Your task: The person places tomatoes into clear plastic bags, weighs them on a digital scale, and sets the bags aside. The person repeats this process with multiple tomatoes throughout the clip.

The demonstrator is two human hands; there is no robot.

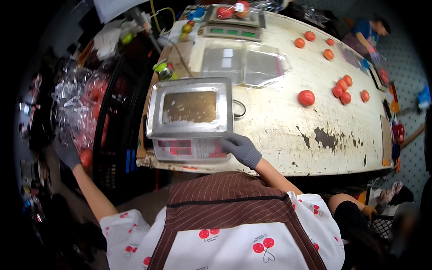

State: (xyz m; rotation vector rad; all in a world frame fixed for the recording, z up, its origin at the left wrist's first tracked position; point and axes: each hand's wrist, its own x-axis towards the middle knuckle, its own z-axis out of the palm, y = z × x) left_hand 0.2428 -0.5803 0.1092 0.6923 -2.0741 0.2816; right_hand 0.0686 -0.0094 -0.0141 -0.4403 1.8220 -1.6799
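My right hand [241,150], in a grey knit glove, reaches to the keypad [206,148] of a digital scale, fingertips at its right end and nothing in its grip. The scale's steel weighing pan [189,107] is bare apart from whitish specks. Below the pan, a red-lit display [175,148] faces me. On the far left my left hand [67,150], gloved alike, is beside clear plastic bags of tomatoes [82,111] at a black plastic crate [108,135]. Blur and shadow hide whether its fingers hold a bag.
Loose tomatoes [306,98] lie about the worn white table [270,135]. Flat clear bags [243,64] are behind the scale. A second scale [233,30] carries bagged tomatoes. Another person [366,37] works at the far right; a black cable [240,109] loops beside the pan.
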